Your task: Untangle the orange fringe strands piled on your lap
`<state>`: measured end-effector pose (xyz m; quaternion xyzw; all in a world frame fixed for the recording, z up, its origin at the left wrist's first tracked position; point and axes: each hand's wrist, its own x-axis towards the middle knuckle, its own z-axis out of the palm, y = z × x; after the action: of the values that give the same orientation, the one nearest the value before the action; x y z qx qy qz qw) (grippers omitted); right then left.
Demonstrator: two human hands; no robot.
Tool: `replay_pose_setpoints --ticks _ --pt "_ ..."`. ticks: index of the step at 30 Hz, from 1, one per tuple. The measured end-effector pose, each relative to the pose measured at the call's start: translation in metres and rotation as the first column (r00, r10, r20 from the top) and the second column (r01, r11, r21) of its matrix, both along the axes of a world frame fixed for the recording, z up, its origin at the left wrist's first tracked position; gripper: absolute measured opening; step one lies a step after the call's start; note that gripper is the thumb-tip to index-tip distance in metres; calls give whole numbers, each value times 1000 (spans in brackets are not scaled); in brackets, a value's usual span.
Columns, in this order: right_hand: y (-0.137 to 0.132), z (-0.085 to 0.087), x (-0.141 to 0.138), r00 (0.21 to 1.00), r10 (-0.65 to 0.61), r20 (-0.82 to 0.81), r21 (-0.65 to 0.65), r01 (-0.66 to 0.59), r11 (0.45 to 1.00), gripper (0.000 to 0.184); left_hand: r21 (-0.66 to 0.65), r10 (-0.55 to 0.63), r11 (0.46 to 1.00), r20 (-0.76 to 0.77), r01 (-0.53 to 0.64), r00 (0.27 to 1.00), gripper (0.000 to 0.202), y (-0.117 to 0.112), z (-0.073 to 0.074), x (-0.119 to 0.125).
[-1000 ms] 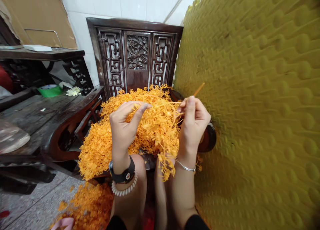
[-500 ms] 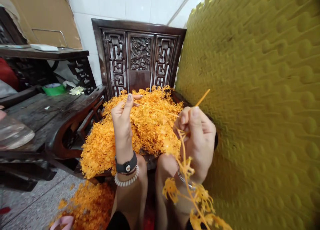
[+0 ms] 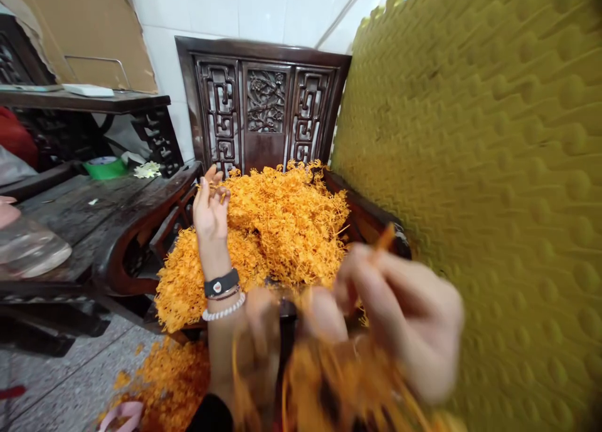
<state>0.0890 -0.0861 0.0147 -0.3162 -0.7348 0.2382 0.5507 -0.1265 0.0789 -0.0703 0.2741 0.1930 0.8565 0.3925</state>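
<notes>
Since half a second ago, the right hand (image 3: 399, 319) has been dropping low and close to the camera, and it is now blurring; it is gripping a bunch of orange sprigs (image 3: 329, 382) whose stems are trailing down toward the bottom edge, with one orange stem tip (image 3: 384, 236) sticking up above the knuckles. Meanwhile the left hand (image 3: 210, 206) has been rising toward the top left of the pile; its fingers are curling loosely around a thin orange strand, though whether they are actually pinching it is hard to tell. A black wristband (image 3: 221, 284) and a white bead bracelet (image 3: 224, 308) are sitting on that wrist. Just beyond both hands, the heap of orange sprigs (image 3: 282, 225) is filling the seat of a dark carved wooden chair (image 3: 263, 100). More sprigs are lying on the floor (image 3: 61, 382) below. A yellow textured panel (image 3: 493, 156) is standing at the right.
</notes>
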Motion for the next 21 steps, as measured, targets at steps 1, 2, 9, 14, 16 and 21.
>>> replay_pose_setpoints --ticks 1,2,9,14,16,21 --pt "13 -1 -5 994 -65 -82 -23 63 998 29 82 -30 996 -6 31 1000 21 -9 6 3" --pt "28 -2 -11 981 -88 -173 -46 82 996 27 138 -52 989 -2 52 999 21 -19 11 7" --pt "91 -15 -36 826 111 -553 -163 -238 958 18 205 -220 954 -22 219 975 10 -61 27 19" --pt "102 -18 -39 793 117 -599 -233 -312 921 19 261 -233 931 -112 255 966 23 -74 34 8" --pt "105 -19 -42 797 128 -591 -237 -323 916 20 234 -196 941 -202 242 959 32 -80 38 10" --pt "107 -21 -46 782 180 -596 -231 -382 895 18 2 -33 999 -551 41 834 26 -84 35 23"
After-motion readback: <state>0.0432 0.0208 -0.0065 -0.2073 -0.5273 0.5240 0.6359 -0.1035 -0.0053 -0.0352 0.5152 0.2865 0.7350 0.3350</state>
